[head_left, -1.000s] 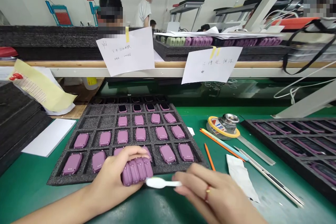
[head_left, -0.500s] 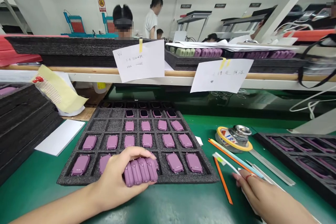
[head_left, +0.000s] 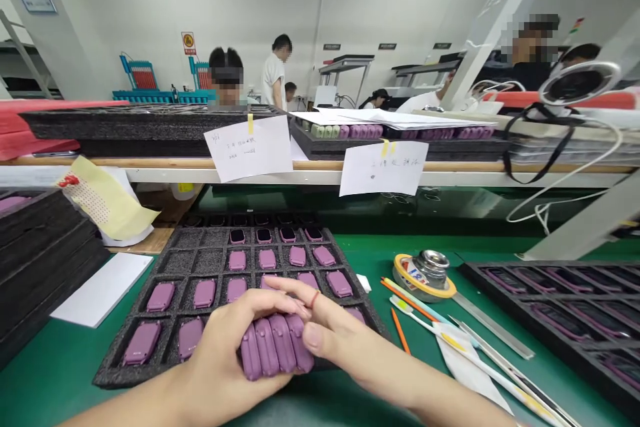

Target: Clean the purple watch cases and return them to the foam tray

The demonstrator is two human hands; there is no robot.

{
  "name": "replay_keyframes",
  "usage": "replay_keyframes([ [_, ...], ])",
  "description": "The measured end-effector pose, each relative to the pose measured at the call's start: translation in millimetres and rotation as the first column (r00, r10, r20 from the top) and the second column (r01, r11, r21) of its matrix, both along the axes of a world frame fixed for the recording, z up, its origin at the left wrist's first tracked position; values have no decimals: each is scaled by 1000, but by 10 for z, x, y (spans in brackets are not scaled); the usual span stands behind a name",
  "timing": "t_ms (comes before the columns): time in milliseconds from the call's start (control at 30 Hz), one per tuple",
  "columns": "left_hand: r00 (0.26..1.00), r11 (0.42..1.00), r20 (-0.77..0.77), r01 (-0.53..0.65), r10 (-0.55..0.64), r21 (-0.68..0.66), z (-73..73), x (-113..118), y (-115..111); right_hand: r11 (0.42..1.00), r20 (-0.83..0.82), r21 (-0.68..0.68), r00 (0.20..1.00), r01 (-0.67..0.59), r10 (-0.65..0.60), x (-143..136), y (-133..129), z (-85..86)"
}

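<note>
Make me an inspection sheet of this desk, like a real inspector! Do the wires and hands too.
Surface: green tabletop, partly covered.
Things: row of purple watch-shaped cases in hand; more in the foam tray.
Clutter: toothbrush, orange stick and yellow-rimmed tape roll, right of the tray.
Hands: left hand grips the row; right hand is at its right end, grip unclear.
Cables: white cable hanging at the right.
Surroundings: shelf with taped notes; several people beyond.
</note>
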State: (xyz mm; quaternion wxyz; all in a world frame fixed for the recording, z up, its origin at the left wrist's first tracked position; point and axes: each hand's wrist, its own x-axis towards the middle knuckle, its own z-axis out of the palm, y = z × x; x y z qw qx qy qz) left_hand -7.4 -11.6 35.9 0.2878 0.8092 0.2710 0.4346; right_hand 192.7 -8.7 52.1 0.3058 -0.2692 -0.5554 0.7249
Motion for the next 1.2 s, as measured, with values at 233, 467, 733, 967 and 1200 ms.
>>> replay_keyframes([
  [233,990,976,15,133,-138,170,132,-5,148,981,-40,141,991,134,-130,-219,156,13],
  [467,998,972,-44,55,-46,227,10,-30,145,845,-130,449,957,289,-258,-270,132,-98],
  [733,961,797,276,180,-16,-577,4,65,-18,558,-143,773,940,302,-311,-183,178,-176],
  [967,916,575,399,303,46,-760,106,117,-25,431,-108,867,938,251,-329,-149,211,-222],
  [1200,887,576,458,405,-60,-710,64,18,-5,474,-105,847,949,242,-296,-152,200,-221],
])
